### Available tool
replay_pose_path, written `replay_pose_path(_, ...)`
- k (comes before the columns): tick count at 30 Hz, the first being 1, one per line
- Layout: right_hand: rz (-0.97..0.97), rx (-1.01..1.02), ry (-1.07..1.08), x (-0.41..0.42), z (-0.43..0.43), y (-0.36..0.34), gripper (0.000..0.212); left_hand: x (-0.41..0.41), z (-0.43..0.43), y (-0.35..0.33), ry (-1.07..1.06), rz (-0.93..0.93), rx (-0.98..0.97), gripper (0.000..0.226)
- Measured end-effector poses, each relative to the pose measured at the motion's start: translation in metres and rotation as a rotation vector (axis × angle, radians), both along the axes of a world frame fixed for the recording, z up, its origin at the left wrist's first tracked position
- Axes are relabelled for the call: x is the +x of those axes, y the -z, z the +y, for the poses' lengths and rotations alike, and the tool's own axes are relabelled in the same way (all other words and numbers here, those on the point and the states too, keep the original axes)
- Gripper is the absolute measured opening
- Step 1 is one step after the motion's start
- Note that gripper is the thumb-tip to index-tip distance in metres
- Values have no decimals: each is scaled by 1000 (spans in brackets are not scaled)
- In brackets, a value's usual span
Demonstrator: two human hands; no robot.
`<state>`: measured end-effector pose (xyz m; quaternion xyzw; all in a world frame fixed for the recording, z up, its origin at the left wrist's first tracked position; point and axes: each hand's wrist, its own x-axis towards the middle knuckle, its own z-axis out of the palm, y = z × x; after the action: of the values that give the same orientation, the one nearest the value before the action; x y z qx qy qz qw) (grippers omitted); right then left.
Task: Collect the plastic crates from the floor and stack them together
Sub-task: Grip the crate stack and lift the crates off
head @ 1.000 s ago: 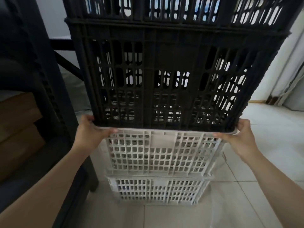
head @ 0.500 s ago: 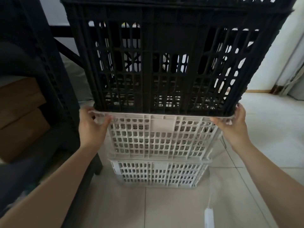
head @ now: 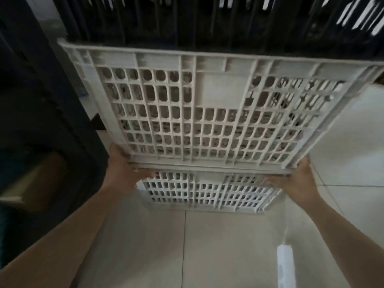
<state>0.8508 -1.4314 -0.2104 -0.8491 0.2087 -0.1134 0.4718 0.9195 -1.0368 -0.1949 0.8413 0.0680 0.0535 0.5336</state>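
Judged mid-stack: upper white crate [head: 207, 113] found seated on lower white crate [head: 207, 194] on the tiled floor [head: 228, 246], black crate [head: 207, 19] riding on top at 12 o'clock, whole pile standing just beside dark shelving [head: 41, 100] at 9 o'clock. Left hand [head: 122, 173] noted at 7 o'clock of the upper crate, right hand [head: 295, 179] at 5 o'clock, both curled closed around the lower crate's rim where the two white crates met, fingertips hidden beneath. Next move judged to call for an even two-sided lift or settling, kept level against toppling the black crate, and clear of the white cord [head: 285, 265] lying at 5 o'clock.
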Motion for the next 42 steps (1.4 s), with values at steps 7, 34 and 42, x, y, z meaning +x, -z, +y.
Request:
replay_pose_path(7,-69,-19,-10,-3,-5,-8,62,-8,-4,-8,-130,-32,113,67)
replay_pose_path(34,-78,-245,287,-13,-3,0,76,-17,-1,15,-182,-167,183,67)
replay_pose_path(42,-73,-190,291,5,-10,1,78,-1,-6,13,-193,-137,163,62)
